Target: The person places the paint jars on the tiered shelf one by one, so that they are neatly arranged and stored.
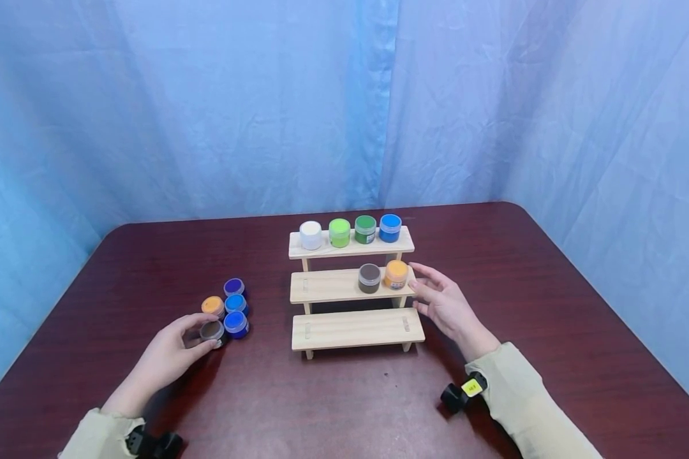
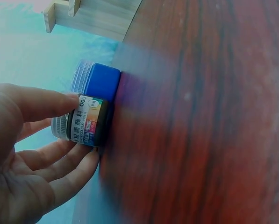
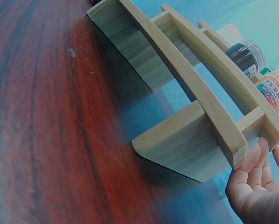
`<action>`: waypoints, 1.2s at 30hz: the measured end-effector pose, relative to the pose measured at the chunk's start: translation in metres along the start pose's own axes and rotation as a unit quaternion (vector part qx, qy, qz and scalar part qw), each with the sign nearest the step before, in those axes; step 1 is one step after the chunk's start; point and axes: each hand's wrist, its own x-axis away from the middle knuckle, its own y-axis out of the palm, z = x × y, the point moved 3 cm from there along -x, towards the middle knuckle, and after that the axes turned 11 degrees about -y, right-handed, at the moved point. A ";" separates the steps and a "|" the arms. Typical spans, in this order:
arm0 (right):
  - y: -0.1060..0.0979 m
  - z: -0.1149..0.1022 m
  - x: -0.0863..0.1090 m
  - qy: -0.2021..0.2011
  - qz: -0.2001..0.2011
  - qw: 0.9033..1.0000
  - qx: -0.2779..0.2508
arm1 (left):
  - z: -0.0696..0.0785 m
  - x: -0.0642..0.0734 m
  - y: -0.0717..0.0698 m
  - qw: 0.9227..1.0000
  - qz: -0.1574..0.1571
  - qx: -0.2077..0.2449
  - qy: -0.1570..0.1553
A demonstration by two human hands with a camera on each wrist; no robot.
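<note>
My left hand (image 1: 169, 350) pinches a dark brown paint jar (image 2: 90, 121) between thumb and fingers. Its clear lid and printed label show in the left wrist view. The jar is at the near edge of a small cluster, beside a blue jar (image 1: 237, 324). My right hand (image 1: 444, 306) is at the right end of a three-tier wooden rack (image 1: 333, 287), its fingertips at the end of the middle shelf. Right by those fingers, an orange jar (image 1: 396, 274) stands on that shelf, with a dark brown jar (image 1: 369, 278) on its left.
The top shelf bears white (image 1: 311, 235), light green (image 1: 339, 233), dark green (image 1: 365, 229) and blue (image 1: 390, 227) jars. In the left cluster are also orange (image 1: 212, 306), purple (image 1: 233, 287) and lighter blue (image 1: 237, 303) jars. Light blue curtains (image 1: 252, 115) hang behind the dark red table (image 1: 344, 408).
</note>
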 end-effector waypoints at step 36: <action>0.000 -0.001 0.001 0.002 0.002 1.000 0.013 | 0.015 0.011 -0.017 0.994 0.090 0.045 0.041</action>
